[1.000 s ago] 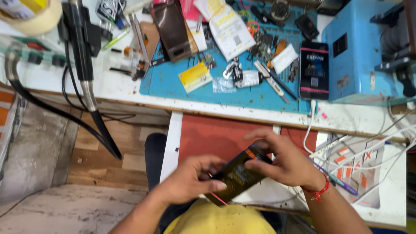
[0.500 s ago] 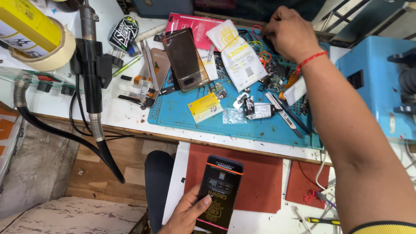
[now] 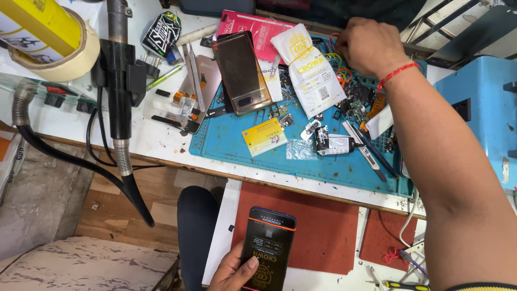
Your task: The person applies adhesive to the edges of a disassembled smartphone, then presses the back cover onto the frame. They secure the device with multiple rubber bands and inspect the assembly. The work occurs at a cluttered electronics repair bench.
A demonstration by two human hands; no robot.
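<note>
My right hand (image 3: 371,47) had left the black phone (image 3: 267,249), fingers curled among loose parts on the blue mat (image 3: 334,167); left hand (image 3: 234,272) alone gripped the phone below.

White workbench (image 3: 161,145) across the upper view, edged in wood along the near side. Blue work mat (image 3: 242,145) laid on its middle. Left of the mat, a black hose (image 3: 70,156) drooping off the bench edge. Right of it, a blue metal box (image 3: 484,102). Below the bench, wooden floorboards (image 3: 107,210) and a grey slab (image 3: 37,205). Lit evenly, no hard shadows.
</note>
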